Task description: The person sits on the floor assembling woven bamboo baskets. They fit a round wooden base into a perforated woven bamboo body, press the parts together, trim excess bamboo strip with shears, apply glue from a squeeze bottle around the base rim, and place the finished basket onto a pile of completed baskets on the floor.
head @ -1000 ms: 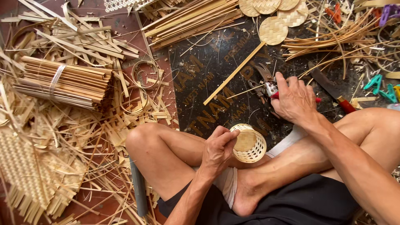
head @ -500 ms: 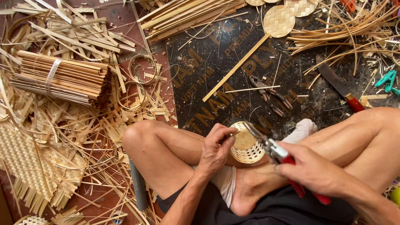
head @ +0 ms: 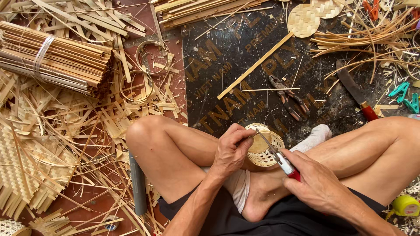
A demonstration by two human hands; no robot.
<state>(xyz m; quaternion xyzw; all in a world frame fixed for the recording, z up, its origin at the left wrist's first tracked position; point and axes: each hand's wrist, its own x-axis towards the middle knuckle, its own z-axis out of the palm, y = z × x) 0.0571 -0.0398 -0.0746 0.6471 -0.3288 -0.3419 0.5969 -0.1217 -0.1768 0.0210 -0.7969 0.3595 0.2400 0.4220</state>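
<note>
Small round woven basket (head: 264,146), tilted, red-handled tool (head: 280,158) touching.

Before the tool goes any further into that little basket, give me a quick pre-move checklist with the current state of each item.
1. Left hand grips the small woven basket at its rim: ok.
2. Right hand holds the red-handled tool by its handle: ok.
3. Tool tip lies across the basket rim, next to the left fingers: not ok, very close to them.
4. Basket is steadied over the crossed legs, near the white sock: ok.
5. What the tip is catching in the weave: cannot tell.
6. Spare pliers and red-handled knife lie on the dark board, apart from both hands: ok.
</note>
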